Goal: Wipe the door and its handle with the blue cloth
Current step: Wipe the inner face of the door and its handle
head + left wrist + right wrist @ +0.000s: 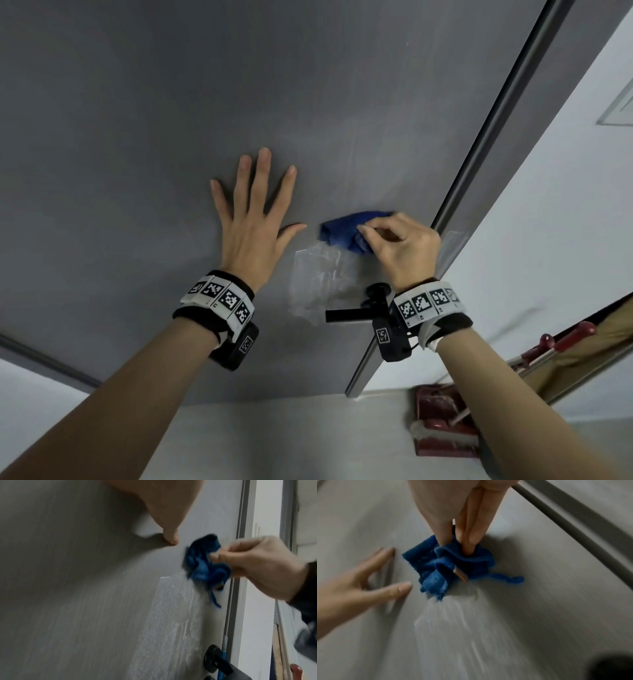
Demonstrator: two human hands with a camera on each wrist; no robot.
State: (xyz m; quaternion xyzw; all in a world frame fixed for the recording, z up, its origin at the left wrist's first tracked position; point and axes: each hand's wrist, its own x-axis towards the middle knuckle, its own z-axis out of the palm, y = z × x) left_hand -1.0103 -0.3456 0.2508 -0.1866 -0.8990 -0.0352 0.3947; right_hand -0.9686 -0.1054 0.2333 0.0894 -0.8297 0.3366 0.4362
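Observation:
A grey door [171,120] fills the view. My left hand [251,219] lies flat on it with fingers spread. To its right my right hand [399,245] grips a bunched blue cloth [346,229] and presses it against the door near the right edge. In the left wrist view the blue cloth [204,563] sits crumpled in the right hand [257,566], a thread hanging below. The right wrist view shows fingers [471,536] dug into the cloth [447,566]. A black lever handle [356,310] sits below the cloth. A wet, shiny streak [318,277] runs between cloth and handle.
The door's metal edge strip [479,144] runs diagonally at the right, with a white wall [548,222] beyond it. A red dustpan and brush [442,425] lie on the light floor [274,438] at lower right, beside a red-handled tool [565,339].

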